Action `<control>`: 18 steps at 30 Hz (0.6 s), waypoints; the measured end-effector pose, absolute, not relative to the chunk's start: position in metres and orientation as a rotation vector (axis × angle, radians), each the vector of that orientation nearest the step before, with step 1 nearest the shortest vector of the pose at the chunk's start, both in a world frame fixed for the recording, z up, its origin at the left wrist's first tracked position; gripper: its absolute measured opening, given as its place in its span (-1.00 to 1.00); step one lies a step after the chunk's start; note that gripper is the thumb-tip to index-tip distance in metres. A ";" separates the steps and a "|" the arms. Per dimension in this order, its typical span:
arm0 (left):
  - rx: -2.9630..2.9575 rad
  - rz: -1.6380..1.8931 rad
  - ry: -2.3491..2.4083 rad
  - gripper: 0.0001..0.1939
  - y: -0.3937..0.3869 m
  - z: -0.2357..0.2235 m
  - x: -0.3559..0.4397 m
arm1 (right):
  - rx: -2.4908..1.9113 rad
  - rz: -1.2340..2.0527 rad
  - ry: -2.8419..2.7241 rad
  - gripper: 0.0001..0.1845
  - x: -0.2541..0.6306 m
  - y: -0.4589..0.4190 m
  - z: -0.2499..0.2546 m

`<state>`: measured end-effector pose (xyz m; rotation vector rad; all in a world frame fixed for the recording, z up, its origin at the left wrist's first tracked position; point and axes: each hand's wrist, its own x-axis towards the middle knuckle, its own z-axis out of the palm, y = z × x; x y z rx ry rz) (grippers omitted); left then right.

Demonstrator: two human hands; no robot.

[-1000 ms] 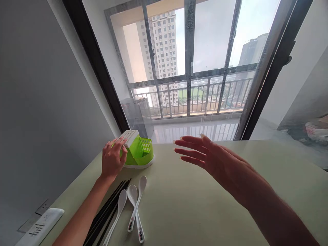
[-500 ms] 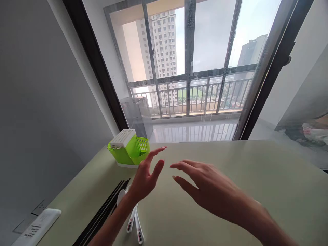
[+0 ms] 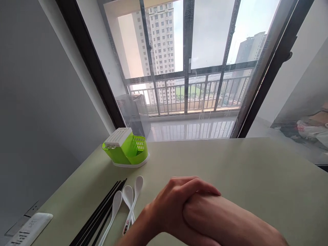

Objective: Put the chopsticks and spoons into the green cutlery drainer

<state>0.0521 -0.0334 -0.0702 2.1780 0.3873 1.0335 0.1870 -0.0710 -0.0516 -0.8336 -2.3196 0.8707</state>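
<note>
My two hands are clasped together low over the pale green table, near its front edge. My left hand lies on top, its fingers curled over my right hand. The right hand's fingers are hidden under the left. Neither hand touches any object. Just left of my left wrist lie three white spoons and a bundle of black chopsticks. A green cutlery holder with a white slotted lid stands at the table's far left corner, well away from both hands.
A white remote-like device lies at the table's left edge, by a wall socket. A grey wall runs along the left. Behind the table is a large glass sliding door onto a railed balcony. Bags lie on the floor at far right.
My left hand left the green holder and swung right and back. My right hand drew in and down. The two hands have met and clasped near the front edge.
</note>
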 end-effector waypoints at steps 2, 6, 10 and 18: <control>2.211 1.073 0.392 -0.23 -0.032 -0.078 0.055 | -0.952 0.811 -2.431 -0.83 0.187 -0.072 -0.043; 2.273 1.059 0.497 -0.32 -0.031 -0.085 0.057 | -0.827 0.967 -2.567 -0.71 0.190 -0.071 -0.032; 2.237 1.100 0.496 -0.38 -0.031 -0.082 0.059 | -0.836 1.073 -2.461 -0.75 0.192 -0.069 -0.032; 2.212 1.090 0.504 -0.40 -0.032 -0.079 0.058 | -0.812 1.045 -2.408 -0.73 0.190 -0.071 -0.024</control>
